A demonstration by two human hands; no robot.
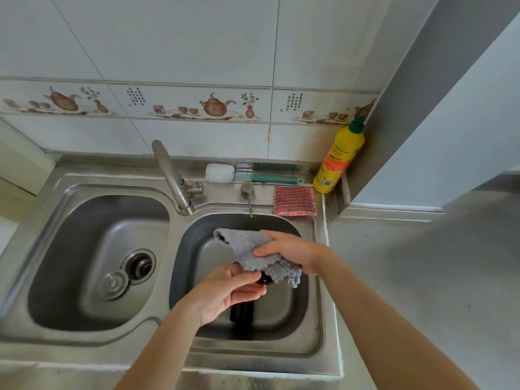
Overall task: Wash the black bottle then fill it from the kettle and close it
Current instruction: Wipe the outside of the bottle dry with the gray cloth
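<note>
- The left hand [225, 291] grasps the black bottle [242, 312] upright over the right basin of the sink [318, 277], likely so water drains there.
- The right hand [292, 253] pinches a grey cloth [253, 249] on the bottle's top, apparently to wipe it.

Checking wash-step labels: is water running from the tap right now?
No: the tap spout shows no stream, while the right hand holds a grey cloth over the black bottle in the sink.

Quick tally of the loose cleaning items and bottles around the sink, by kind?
Bottles: 2, black bottle in the left hand, yellow detergent bottle
Cloths: 1, grey cloth in the right hand
Brushes: 1, bottle brush
Scouring pads: 1, red scouring pad
Total: 5
</note>
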